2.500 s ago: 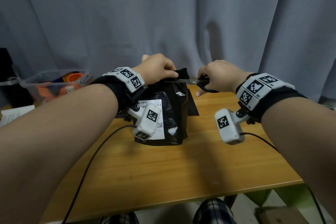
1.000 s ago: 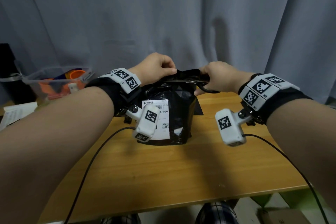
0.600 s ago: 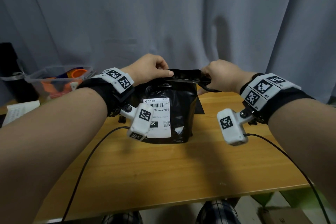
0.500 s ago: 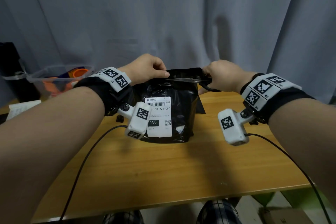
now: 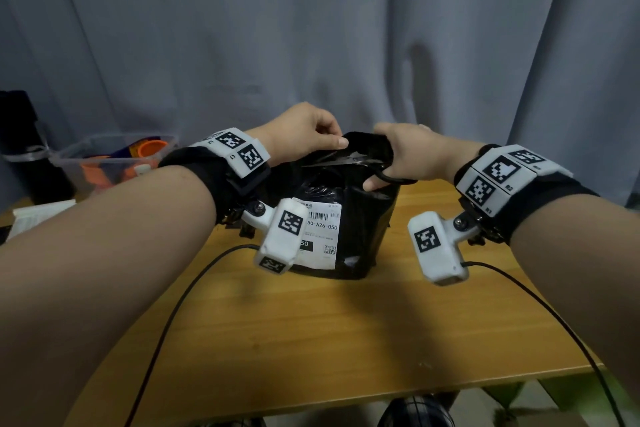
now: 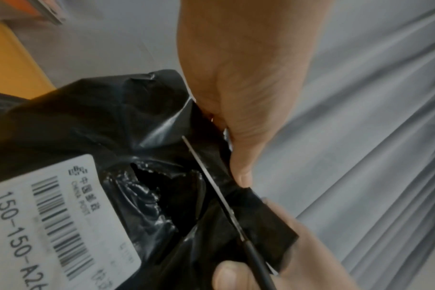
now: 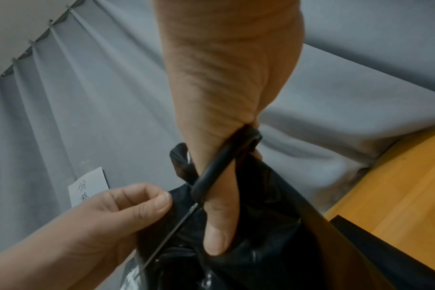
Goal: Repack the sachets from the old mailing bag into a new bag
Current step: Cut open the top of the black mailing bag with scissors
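left hand point(image 5: 304, 135) pinches black mailing bag point(image 5: 349, 218) top; right hand point(image 5: 412, 156) grips scissors point(image 5: 346, 160).

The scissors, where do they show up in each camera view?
Head: scissors centre, across the black mailing bag top.
Left wrist: blade runs diagonally, centre to bottom.
Right wrist: black handle centre, blade below.
Shared landmark: the bag's top edge pinched by the left hand.
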Demonstrator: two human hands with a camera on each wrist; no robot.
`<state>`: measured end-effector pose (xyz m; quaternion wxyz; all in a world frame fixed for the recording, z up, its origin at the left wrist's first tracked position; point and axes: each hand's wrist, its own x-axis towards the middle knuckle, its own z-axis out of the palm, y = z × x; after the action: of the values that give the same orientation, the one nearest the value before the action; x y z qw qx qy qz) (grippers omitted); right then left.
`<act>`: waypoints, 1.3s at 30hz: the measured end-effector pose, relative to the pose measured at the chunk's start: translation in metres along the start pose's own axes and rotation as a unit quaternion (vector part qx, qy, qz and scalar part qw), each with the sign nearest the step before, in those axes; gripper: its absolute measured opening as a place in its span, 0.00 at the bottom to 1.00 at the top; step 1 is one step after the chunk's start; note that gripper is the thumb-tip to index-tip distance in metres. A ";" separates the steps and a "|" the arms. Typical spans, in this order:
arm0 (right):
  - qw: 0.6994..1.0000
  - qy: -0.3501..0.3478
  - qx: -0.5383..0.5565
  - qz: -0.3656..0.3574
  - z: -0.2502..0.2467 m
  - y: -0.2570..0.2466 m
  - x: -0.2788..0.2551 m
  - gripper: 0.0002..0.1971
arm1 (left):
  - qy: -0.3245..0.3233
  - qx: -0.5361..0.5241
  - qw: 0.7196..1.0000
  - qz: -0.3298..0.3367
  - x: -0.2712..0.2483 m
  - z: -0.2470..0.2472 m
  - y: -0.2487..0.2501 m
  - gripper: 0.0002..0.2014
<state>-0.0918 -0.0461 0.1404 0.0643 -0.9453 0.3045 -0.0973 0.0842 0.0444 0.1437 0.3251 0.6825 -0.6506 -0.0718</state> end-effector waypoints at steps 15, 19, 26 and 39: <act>0.999 -0.011 0.041 -0.003 0.008 -0.001 0.000 0.23 | -0.031 0.016 0.997 -0.075 -0.023 -0.018 -0.027 0.10; 1.000 -0.006 0.027 0.009 0.007 0.003 -0.001 0.26 | 0.006 0.010 0.998 -0.065 -0.020 -0.009 -0.024 0.12; 0.998 -0.028 0.036 0.045 0.004 0.013 -0.005 0.25 | 0.026 0.027 0.999 -0.029 -0.013 -0.002 -0.007 0.08; 0.999 -0.017 0.042 -0.013 0.005 -0.013 -0.003 0.27 | 0.024 0.050 0.998 -0.035 -0.018 -0.013 -0.019 0.11</act>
<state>-0.0860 -0.0333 0.1371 0.1078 -0.9473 0.2865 -0.0947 0.1048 0.0652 0.1375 0.3034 0.7218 -0.6211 -0.0336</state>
